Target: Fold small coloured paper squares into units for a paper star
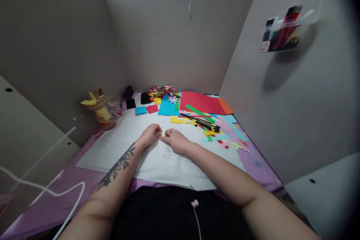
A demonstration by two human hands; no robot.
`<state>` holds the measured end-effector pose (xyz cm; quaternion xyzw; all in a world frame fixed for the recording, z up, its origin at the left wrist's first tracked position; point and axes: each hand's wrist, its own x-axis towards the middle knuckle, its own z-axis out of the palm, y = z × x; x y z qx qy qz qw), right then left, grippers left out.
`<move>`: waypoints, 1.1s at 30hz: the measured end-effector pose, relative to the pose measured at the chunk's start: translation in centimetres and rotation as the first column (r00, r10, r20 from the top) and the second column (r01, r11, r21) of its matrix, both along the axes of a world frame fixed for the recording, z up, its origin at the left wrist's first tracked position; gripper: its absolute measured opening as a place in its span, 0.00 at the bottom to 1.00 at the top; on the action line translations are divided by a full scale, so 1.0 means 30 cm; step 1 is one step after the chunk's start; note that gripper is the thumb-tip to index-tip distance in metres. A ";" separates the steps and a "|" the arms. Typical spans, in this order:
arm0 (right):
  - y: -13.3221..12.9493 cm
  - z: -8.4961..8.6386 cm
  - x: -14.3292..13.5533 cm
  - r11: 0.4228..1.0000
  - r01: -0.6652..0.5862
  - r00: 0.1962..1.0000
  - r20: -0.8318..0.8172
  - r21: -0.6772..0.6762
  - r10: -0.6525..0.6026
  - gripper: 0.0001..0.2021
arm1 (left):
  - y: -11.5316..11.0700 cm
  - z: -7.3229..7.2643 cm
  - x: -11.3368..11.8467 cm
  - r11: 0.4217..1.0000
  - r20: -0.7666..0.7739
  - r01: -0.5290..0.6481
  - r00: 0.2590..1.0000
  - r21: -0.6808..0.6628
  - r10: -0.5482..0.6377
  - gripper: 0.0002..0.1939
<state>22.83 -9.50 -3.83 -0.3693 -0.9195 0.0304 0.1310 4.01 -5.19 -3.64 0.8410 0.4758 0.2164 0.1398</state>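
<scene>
A small pale yellow-green piece of paper (163,133) is pinched between my two hands, just above or on the white sheet (112,153) that covers the table. My left hand (152,134) has its fingers curled in on the paper's left side. From the right, my right hand (176,140) grips it with bent fingers, the thumb pointing toward the left hand. Most of the paper is hidden by the fingers, so its folds cannot be made out. A yellow and black utility knife (206,123) lies beyond my right hand.
Coloured paper strips (225,135) spread at the right, near a red sheet (199,104). Folded paper stars (163,92) are heaped at the back. Blue (141,110) and red squares (152,109) lie left of them. A yellow-lidded cup (102,112) stands far left; grey panels enclose the table.
</scene>
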 end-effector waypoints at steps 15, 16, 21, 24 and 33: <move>0.066 -0.042 0.073 0.988 -0.104 0.944 -0.300 0.115 0.135 0.11 | -0.016 0.003 -0.019 0.999 0.084 0.046 0.995 0.007 -0.046 0.09; 0.069 -0.041 0.077 0.987 -0.108 0.950 -0.279 0.121 0.139 0.12 | -0.017 0.002 -0.020 0.999 0.090 0.050 0.995 0.010 -0.051 0.09; 0.069 -0.039 0.075 0.973 -0.135 0.943 -0.278 0.186 0.184 0.15 | -0.025 0.001 -0.025 0.998 0.140 0.042 0.989 0.043 -0.048 0.08; 0.057 -0.033 0.070 0.956 -0.118 0.905 -0.366 0.270 0.216 0.14 | -0.051 0.015 -0.018 0.992 0.219 0.007 0.975 0.126 -0.035 0.09; 0.014 0.012 0.045 0.950 -0.005 0.839 -0.515 0.313 0.174 0.05 | -0.139 0.054 0.028 0.982 0.276 0.105 0.950 0.159 -0.146 0.07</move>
